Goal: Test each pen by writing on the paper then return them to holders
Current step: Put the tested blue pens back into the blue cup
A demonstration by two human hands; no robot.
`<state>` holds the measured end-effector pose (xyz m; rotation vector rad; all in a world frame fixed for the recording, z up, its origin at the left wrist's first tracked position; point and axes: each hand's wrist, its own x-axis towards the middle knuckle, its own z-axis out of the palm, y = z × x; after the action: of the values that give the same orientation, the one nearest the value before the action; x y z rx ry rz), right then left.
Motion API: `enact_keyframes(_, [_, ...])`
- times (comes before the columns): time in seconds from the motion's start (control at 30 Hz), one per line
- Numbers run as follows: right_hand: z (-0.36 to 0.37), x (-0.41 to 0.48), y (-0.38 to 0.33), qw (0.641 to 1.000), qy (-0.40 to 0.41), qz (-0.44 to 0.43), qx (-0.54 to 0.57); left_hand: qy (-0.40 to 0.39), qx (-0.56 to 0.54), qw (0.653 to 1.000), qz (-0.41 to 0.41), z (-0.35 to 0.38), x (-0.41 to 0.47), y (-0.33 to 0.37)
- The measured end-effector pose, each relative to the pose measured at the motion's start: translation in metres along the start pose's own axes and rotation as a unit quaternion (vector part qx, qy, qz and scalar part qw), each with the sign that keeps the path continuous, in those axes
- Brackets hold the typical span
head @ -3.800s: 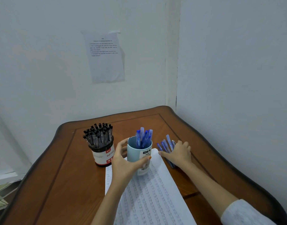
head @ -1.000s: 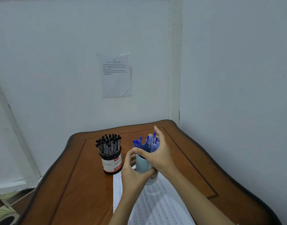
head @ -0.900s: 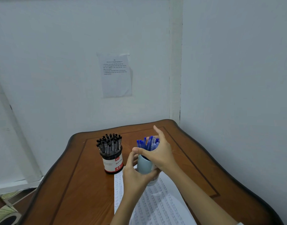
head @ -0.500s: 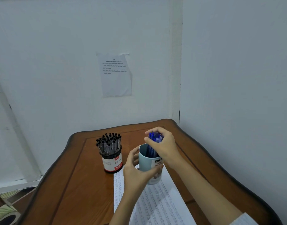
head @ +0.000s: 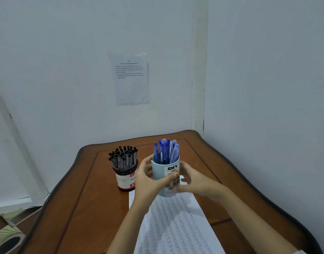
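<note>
A light-blue mug-shaped holder stands on the far end of the written-on paper, and a bunch of blue pens stands upright in it. My left hand grips the holder from the left, with the thumb across its label. To the holder's right is my right hand, blurred, its fingers loosely curved close to the holder's lower side and holding no pen. Left of the blue holder, a black and red holder is packed with black pens.
The wooden table fits into a corner, with white walls right behind it and along its right side. A printed sheet is taped to the back wall. The floor shows at the lower left, past the table's curved edge.
My right hand has let go of the blue pens, which now stand in the holder, and has dropped to the holder's right side. My left hand has kept its grip.
</note>
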<state>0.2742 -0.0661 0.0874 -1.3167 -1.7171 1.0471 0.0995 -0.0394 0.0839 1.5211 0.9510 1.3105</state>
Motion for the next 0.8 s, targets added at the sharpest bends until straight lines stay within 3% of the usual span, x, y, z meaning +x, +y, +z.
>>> enact_keyframes(0.13, [0.020,0.007,0.009,0.992,0.122,-0.012,0.019,-0.047,0.022,0.999,-0.006,-0.002,0.007,-0.008])
enact_keyframes(0.23, [0.023,0.013,0.018,0.985,0.170,-0.015,0.028,-0.082,0.080,0.993,-0.015,-0.010,0.005,-0.015])
enact_keyframes(0.4, [0.020,0.026,0.036,0.967,0.249,0.031,0.037,0.035,0.187,0.978,-0.084,-0.035,-0.012,-0.054])
enact_keyframes(0.5, [0.018,0.036,0.045,0.954,0.295,0.037,0.047,0.054,0.273,0.956,-0.093,-0.049,-0.020,-0.077])
enact_keyframes(0.67, [0.020,0.058,0.057,0.934,0.346,0.055,0.071,-0.024,0.398,0.914,-0.074,-0.052,-0.019,-0.089])
enact_keyframes(0.8, [0.019,0.068,0.064,0.929,0.363,0.049,0.049,-0.033,0.396,0.916,-0.060,-0.054,-0.018,-0.092])
